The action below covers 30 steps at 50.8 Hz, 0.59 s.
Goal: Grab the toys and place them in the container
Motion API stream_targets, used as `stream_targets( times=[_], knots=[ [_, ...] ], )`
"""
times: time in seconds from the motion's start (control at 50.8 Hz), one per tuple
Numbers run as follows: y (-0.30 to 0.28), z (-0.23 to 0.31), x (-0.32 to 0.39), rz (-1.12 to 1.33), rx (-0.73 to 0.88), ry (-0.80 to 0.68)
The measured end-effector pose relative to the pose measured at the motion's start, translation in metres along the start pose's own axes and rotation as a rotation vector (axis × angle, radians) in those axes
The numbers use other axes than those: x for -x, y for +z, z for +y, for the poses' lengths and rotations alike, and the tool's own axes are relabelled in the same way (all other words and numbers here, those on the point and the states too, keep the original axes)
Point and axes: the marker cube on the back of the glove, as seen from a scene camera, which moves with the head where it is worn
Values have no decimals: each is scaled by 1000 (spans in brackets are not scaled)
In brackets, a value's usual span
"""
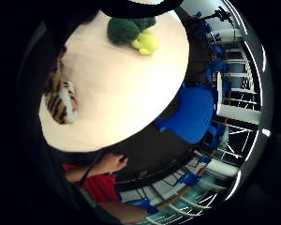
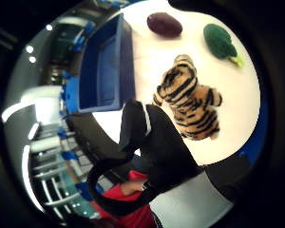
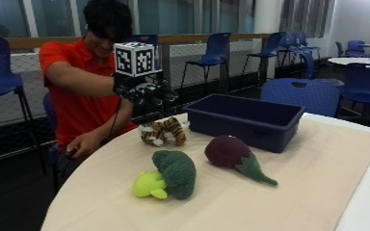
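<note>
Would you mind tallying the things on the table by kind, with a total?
Animal toys: 1, tiger
Vegetable toys: 2, broccoli and beet
Containers: 1, blue bin
Total: 4

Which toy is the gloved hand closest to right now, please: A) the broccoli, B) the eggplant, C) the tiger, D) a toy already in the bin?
C: in the outside view the gloved hand hangs just above the tiger, while the broccoli and eggplant lie further along the table, and no toy shows in the bin.
</note>
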Motion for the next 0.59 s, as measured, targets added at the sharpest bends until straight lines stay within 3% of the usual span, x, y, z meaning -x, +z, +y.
stream_targets(
  times=[0.591],
  knots=[
    [24, -14, 15, -200, -48, -78]
  ],
)
